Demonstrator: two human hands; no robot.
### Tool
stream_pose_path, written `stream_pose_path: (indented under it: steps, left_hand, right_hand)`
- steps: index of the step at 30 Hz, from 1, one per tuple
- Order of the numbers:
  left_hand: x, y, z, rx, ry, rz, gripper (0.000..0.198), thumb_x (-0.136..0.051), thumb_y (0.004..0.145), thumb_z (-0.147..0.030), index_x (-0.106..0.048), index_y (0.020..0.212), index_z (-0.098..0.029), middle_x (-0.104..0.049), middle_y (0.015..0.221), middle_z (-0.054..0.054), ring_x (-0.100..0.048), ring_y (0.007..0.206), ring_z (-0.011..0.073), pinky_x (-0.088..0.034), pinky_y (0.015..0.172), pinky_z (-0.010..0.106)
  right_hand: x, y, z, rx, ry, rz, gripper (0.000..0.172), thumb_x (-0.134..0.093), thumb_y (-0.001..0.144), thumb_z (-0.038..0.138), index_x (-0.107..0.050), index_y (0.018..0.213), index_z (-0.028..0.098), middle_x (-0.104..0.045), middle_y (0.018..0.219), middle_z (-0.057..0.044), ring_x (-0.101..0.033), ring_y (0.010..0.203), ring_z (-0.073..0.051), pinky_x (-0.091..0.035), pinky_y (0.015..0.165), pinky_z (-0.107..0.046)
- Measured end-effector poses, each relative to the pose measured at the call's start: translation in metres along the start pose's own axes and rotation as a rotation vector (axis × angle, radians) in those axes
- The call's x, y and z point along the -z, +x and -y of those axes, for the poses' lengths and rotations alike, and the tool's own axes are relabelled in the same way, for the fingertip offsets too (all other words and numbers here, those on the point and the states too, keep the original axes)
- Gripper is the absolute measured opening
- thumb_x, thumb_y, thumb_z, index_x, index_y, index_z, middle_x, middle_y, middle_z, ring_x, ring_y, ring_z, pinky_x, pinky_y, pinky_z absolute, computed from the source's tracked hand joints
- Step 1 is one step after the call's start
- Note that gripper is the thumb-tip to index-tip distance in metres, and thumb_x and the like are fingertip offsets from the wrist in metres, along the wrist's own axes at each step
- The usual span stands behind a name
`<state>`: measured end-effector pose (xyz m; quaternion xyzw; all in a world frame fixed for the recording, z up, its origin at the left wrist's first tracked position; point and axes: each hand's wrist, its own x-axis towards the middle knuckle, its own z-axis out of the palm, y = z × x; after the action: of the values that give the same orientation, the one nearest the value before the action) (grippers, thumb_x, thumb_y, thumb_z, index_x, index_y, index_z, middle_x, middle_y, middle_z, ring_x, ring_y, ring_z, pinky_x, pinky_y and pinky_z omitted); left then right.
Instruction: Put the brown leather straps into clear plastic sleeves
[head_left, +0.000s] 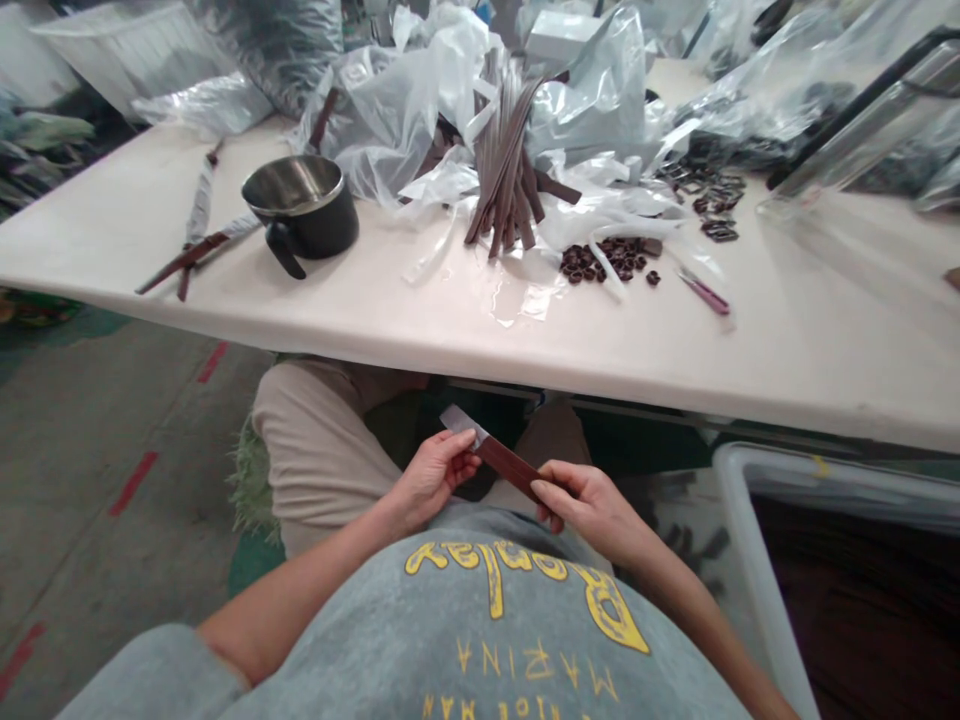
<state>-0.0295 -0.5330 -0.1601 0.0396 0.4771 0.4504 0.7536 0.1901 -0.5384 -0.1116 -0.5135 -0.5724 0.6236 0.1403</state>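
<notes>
Head view: left hand (431, 480) and right hand (592, 508) pinch a brown strip (510, 467) below the pale worktable (787, 345) (plastic-strewn).

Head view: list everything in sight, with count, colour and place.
table: 1, off-white, ahead of the person
mug: 1, black with steel interior, left on table
strip bundle: 1, dark brown, mid-table
long strips: a few, brown and white, left on table
small rings: one pile, dark brown, right of bundle
dark pieces: one scattered heap, dark, farther right
small tool: 1, pinkish, right on table
plastic bags: several, clear, table's far side
plastic box: 1, clear with black edge, far right
bin: 1, white rim, dark contents, right of person
floor: grey with red marks, left
held strip: 1, brown with white end, between hands
left hand: 1, gripping strip near white end
right hand: 1, gripping strip's other end
sweatshirt: 1, grey with yellow lettering, on torso
trousers: 1 pair, beige, on legs
</notes>
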Motion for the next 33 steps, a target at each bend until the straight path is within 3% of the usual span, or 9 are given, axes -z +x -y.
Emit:
stream_pose_path:
  steps: [4, 7, 17, 22, 25, 27, 29, 31, 33]
  left_hand:
    - [0.005, 0.003, -0.004, 0.014, -0.021, -0.032, 0.008, -0.071, 0.083, -0.014, -0.066, 0.077, -0.014, -0.068, 0.064, 0.001, -0.064, 0.052, 0.0088, -0.054, 0.050, 0.016]
    - [0.001, 0.003, -0.003, 0.047, -0.016, -0.008, 0.008, -0.069, 0.085, -0.014, -0.066, 0.077, -0.013, -0.068, 0.065, 0.001, -0.064, 0.052, 0.0086, -0.054, 0.051, 0.016]
    - [-0.017, -0.010, 0.014, 0.132, 0.057, 0.128, 0.014, -0.079, 0.076, -0.015, -0.066, 0.080, -0.012, -0.069, 0.068, 0.002, -0.063, 0.051, 0.0079, -0.052, 0.050, 0.015]
    - [-0.014, -0.012, 0.004, 0.119, 0.002, 0.166, 0.020, -0.083, 0.072, -0.017, -0.064, 0.076, -0.012, -0.066, 0.067, 0.000, -0.059, 0.049, 0.0054, -0.051, 0.049, 0.013]
    - [-0.012, -0.015, -0.006, 0.125, -0.033, 0.203, 0.026, -0.087, 0.067, -0.020, -0.063, 0.072, -0.012, -0.064, 0.063, -0.001, -0.056, 0.046, 0.0041, -0.048, 0.047, 0.012]
    - [-0.013, -0.019, -0.010, 0.132, -0.004, 0.227, 0.029, -0.089, 0.064, -0.022, -0.064, 0.072, -0.012, -0.063, 0.061, -0.001, -0.054, 0.045, 0.0039, -0.046, 0.045, 0.011]
    - [-0.015, -0.023, -0.010, 0.152, 0.069, 0.273, 0.031, -0.090, 0.062, -0.026, -0.066, 0.073, -0.010, -0.063, 0.061, 0.000, -0.054, 0.045, 0.0043, -0.044, 0.044, 0.012]
    - [-0.016, -0.027, -0.009, 0.171, 0.146, 0.330, 0.034, -0.091, 0.061, -0.030, -0.067, 0.072, -0.009, -0.063, 0.062, 0.002, -0.054, 0.044, 0.0045, -0.043, 0.044, 0.013]
    - [-0.015, -0.031, -0.006, 0.184, 0.196, 0.382, 0.036, -0.091, 0.061, -0.034, -0.068, 0.070, -0.009, -0.064, 0.062, 0.003, -0.053, 0.044, 0.0046, -0.042, 0.044, 0.014]
  right_hand:
    - [0.009, -0.030, 0.000, -0.066, 0.064, -0.036, 0.036, -0.057, 0.087, 0.048, -0.054, 0.067, 0.018, -0.060, 0.062, 0.001, -0.052, 0.050, -0.010, -0.044, 0.051, -0.022]
    - [0.006, -0.035, 0.001, -0.070, 0.078, -0.074, 0.035, -0.058, 0.086, 0.048, -0.052, 0.067, 0.019, -0.057, 0.059, 0.002, -0.049, 0.047, -0.009, -0.041, 0.048, -0.021]
    - [-0.020, 0.010, 0.008, 0.094, -0.040, -0.142, 0.026, -0.055, 0.090, 0.037, -0.056, 0.071, 0.019, -0.059, 0.060, 0.003, -0.054, 0.048, -0.010, -0.042, 0.047, -0.020]
    - [-0.020, 0.016, 0.010, 0.214, -0.063, -0.183, 0.028, -0.049, 0.097, 0.038, -0.062, 0.081, 0.019, -0.062, 0.065, 0.001, -0.058, 0.052, -0.012, -0.045, 0.050, -0.021]
    - [-0.011, 0.014, 0.006, 0.371, -0.076, -0.334, 0.028, -0.044, 0.100, 0.035, -0.064, 0.112, 0.020, -0.070, 0.093, -0.005, -0.063, 0.063, -0.013, -0.055, 0.062, -0.026]
    - [-0.006, 0.016, 0.004, 0.504, -0.233, -0.417, 0.031, -0.050, 0.097, 0.028, -0.061, 0.125, 0.023, -0.066, 0.123, -0.009, -0.069, 0.087, -0.018, -0.057, 0.083, -0.033]
    - [-0.004, 0.023, 0.004, 0.643, -0.418, -0.391, 0.034, -0.053, 0.094, 0.021, -0.062, 0.127, 0.026, -0.056, 0.141, -0.008, -0.061, 0.117, -0.023, -0.050, 0.102, -0.040]
    - [-0.005, 0.032, 0.004, 0.762, -0.522, -0.302, 0.031, -0.053, 0.096, 0.020, -0.067, 0.122, 0.028, -0.058, 0.141, -0.006, -0.053, 0.130, -0.024, -0.045, 0.108, -0.044]
    - [-0.006, 0.043, 0.003, 0.830, -0.526, -0.230, 0.025, -0.051, 0.098, 0.024, -0.071, 0.113, 0.028, -0.067, 0.128, -0.006, -0.057, 0.126, -0.024, -0.046, 0.106, -0.044]
